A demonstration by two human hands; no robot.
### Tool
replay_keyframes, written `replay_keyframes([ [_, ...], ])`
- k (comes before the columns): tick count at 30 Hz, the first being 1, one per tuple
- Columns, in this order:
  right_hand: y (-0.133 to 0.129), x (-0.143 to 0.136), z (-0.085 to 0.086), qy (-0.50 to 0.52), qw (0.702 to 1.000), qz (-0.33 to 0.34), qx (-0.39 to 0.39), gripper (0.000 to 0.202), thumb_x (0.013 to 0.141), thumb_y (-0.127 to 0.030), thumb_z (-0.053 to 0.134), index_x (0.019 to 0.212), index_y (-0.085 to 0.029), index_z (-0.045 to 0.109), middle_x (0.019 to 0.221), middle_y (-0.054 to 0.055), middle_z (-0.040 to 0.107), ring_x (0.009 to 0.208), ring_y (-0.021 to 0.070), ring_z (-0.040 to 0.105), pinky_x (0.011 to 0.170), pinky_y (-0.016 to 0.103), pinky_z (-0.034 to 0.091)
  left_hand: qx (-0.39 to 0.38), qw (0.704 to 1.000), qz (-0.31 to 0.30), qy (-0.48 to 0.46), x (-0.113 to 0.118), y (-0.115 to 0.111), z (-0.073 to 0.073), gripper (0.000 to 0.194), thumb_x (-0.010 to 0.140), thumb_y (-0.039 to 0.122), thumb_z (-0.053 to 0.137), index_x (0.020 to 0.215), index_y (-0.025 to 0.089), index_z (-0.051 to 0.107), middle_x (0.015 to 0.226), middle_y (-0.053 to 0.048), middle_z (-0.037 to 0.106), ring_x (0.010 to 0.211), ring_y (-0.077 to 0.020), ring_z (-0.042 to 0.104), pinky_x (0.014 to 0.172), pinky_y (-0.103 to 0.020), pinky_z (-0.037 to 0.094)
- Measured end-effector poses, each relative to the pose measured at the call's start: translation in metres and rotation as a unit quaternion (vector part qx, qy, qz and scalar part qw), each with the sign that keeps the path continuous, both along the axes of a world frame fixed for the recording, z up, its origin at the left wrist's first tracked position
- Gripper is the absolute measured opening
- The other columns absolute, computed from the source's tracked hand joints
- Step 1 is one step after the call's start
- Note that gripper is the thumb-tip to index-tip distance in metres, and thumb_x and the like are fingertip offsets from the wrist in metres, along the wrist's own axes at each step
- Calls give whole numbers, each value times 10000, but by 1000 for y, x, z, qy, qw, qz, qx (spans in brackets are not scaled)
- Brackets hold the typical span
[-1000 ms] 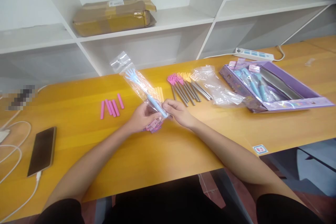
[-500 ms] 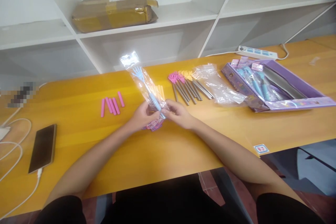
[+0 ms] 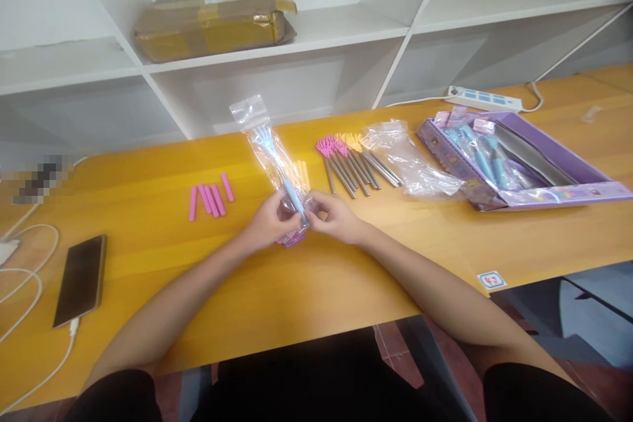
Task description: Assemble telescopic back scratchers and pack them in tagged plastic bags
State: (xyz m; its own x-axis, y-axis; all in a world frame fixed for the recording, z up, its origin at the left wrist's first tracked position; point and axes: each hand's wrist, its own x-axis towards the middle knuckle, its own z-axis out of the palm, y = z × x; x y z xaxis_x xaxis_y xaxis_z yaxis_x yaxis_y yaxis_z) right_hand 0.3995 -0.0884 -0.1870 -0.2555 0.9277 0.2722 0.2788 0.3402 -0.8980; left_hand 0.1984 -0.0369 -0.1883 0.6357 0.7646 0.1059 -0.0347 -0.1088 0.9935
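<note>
A blue back scratcher lies slanted inside a clear plastic bag, its claw end pointing away from me. My left hand pinches the bag's lower end from the left. From the right, my right hand pinches the same end, thumbs close together. Below and partly behind the fingers are pink-purple printed cards. Yellow tubes show just beyond the bag. Right of it lie several pink-clawed back scratchers and several yellow-clawed ones with metal rods. Several pink tubes lie to the left.
Clear empty bags lie right of the scratchers. A purple display box holds bagged blue items. A phone with a white cable is at left. Behind are a power strip and a shelf with a taped carton.
The bagged back scratcher has shifted slightly, its bag top now a little further right and less glaring. Both hands keep their pinch on the lower end.
</note>
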Motion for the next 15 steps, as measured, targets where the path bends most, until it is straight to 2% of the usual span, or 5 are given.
replay_keyframes([
  [15,0,0,2,18,1000,1,-18,159,908,-337,640,858,-217,549,742,-20,604,663,125,539,636,252,445,-18,1000,-4,-5,0,2,-7,295,834,231,766,1087,190,621,932,-15,688,875,-159,674,911,-312,561],
])
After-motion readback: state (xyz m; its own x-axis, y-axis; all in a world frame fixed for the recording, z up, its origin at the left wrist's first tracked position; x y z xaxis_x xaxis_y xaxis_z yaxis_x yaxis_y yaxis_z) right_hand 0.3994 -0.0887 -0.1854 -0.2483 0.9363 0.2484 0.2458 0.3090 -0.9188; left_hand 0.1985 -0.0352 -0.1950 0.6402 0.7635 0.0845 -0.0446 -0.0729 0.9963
